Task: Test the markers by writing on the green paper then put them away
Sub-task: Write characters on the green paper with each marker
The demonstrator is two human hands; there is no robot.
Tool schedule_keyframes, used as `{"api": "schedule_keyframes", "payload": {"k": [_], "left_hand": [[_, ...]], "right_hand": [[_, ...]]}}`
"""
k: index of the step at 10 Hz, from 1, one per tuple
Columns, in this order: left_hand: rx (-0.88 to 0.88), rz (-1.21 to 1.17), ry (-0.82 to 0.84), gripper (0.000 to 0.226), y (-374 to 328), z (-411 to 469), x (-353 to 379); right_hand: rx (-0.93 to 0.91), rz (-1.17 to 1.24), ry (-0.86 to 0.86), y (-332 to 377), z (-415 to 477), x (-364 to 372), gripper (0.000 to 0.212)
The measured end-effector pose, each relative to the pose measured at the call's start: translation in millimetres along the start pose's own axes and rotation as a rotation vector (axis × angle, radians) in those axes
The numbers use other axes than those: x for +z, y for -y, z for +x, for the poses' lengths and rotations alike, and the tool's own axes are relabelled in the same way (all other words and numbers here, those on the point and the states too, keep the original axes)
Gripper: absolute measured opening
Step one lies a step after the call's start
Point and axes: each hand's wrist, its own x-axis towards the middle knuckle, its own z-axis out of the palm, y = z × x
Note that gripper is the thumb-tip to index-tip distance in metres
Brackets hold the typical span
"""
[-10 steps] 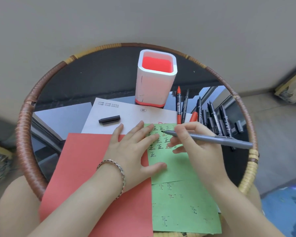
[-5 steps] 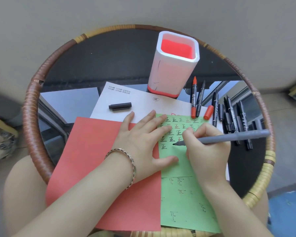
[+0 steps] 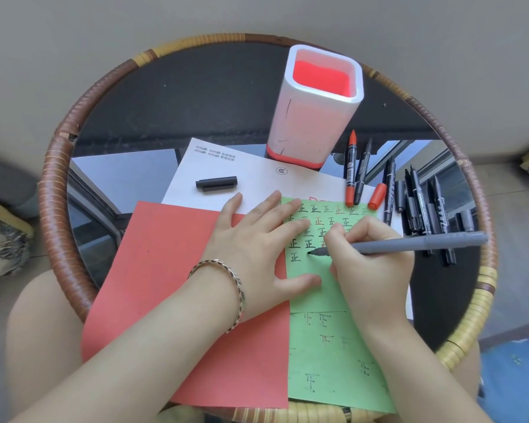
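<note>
Green paper sheet [image 3: 333, 355], marked with rows of small handwritten characters, lies flat on the round dark-topped table with a woven rattan rim [image 3: 55, 209]. The right hand [image 3: 370, 261] rests on the green sheet and pinches a long grey marker [image 3: 409, 244] in curled fingers, its dark tip touching the sheet just beside the last written character, its barrel pointing away to the right of the sheet. The left hand [image 3: 257, 248], a braided bracelet [image 3: 235, 285] on its wrist, lies flat with relaxed fingers spread over the sheet's left edge, pressing it down. A red paper sheet [image 3: 171, 285] lies alongside the green sheet on its left, under that hand. A white printed sheet [image 3: 257, 175] shows from beneath the green sheet's far edge, with a black marker cap [image 3: 216, 183] lying on it. Beyond the far edge stands a white square pen holder with a red inside [image 3: 315, 117]. Off the sheet's far right corner lies a loose cluster of black markers [image 3: 422, 209], with a red-tipped marker [image 3: 351, 169] touching the sheet's far edge.
</note>
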Motion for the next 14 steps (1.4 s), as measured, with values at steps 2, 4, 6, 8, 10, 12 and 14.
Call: {"api": "schedule_keyframes", "payload": {"k": [2,4,6,8,10,12,14], "left_hand": [[0.002,0.000,-0.005,0.084,-0.1,-0.4,0.0],[-0.001,0.008,-0.003,0.084,-0.1,-0.6,0.1],[-0.001,0.014,-0.005,0.083,-0.3,-0.4,0.2],[0.003,-0.004,-0.013,0.083,-0.5,-0.4,0.2],[-0.001,0.006,-0.009,0.083,-0.6,0.0,0.3],[-0.004,0.022,-0.005,0.084,-0.5,-0.7,0.3],[-0.004,0.014,-0.004,0.083,-0.5,-0.6,0.2]], "right_hand": [[0.011,-0.015,-0.020,-1.2,-0.4,1.0,0.031],[0.024,-0.025,-0.030,4.0,0.4,-1.9,0.031],[0.036,-0.024,-0.027,-0.3,0.3,-0.7,0.029],[0.016,-0.043,-0.022,1.4,-0.7,-2.8,0.028],[0.002,-0.053,-0.057,-0.5,-0.3,-1.7,0.031],[0.023,-0.024,-0.034,3.0,0.0,-2.4,0.031],[0.024,-0.034,-0.007,1.1,-0.4,-1.2,0.029]]}}
